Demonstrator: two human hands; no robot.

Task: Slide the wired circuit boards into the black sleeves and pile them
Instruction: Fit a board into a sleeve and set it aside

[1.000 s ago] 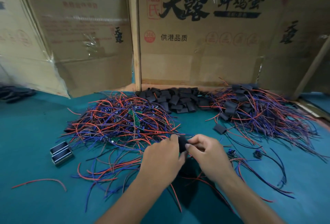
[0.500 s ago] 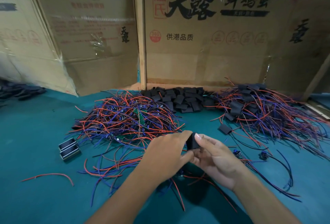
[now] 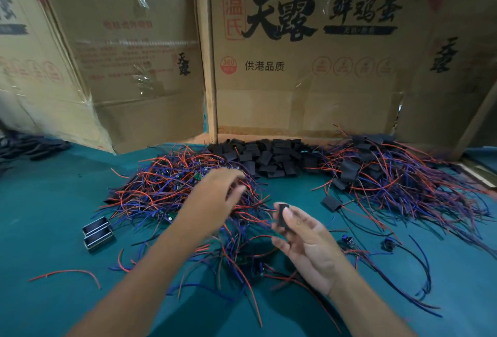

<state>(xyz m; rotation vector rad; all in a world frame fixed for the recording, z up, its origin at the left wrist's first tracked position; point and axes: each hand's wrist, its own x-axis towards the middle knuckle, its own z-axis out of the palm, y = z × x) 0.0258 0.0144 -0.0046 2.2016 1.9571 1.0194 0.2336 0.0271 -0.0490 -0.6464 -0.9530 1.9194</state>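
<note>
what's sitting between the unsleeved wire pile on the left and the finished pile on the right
In the head view, a heap of empty black sleeves lies between the left wire pile and the right pile.

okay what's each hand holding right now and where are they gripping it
The right hand pinches a black sleeve by its lower part, thumb in front. The left hand holds nothing, reaching over the wired-board pile.

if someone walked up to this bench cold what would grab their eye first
Probably the big tangle of red and blue wires with green boards left of centre on the teal table, with the left hand over it. Next, the right hand pinching a black sleeve up front, and the heap of empty sleeves by the cardboard boxes.
</note>
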